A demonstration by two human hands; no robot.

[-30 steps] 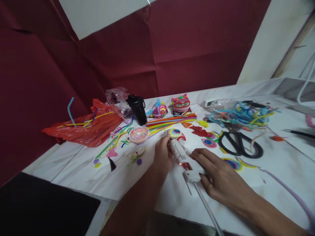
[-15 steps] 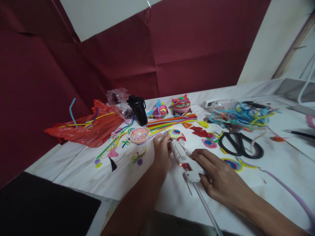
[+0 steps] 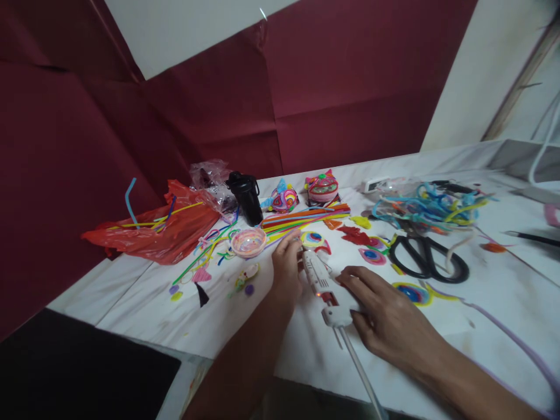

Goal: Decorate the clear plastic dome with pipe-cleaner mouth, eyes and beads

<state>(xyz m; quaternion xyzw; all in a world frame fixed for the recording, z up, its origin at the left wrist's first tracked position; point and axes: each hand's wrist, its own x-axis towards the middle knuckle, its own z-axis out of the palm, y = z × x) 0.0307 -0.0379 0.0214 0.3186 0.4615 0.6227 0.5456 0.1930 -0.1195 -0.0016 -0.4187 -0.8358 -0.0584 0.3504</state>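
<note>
My right hand (image 3: 380,306) is wrapped round the handle of a white glue gun (image 3: 321,279), whose small orange light glows. The gun's nozzle points away from me, beside the fingertips of my left hand (image 3: 287,262). Those fingers are pinched together; what they hold, if anything, is too small to make out. Just beyond the nozzle lies a round piece with yellow, white and blue rings (image 3: 313,238). A pink patterned bowl (image 3: 248,242) stands left of my left hand. Black-handled scissors (image 3: 426,258) lie to the right of my right hand.
Behind the hands are a bundle of coloured strips (image 3: 301,217), a black bottle (image 3: 245,198) and two decorated round figures. A red plastic bag (image 3: 161,233) lies at the left, a tangle of blue strips (image 3: 437,204) at the right. The gun's white cord (image 3: 361,370) runs towards me.
The glue gun and my right hand have shifted slightly left. My left fingertips have moved a little, staying near the nozzle. The view has shifted slightly.
</note>
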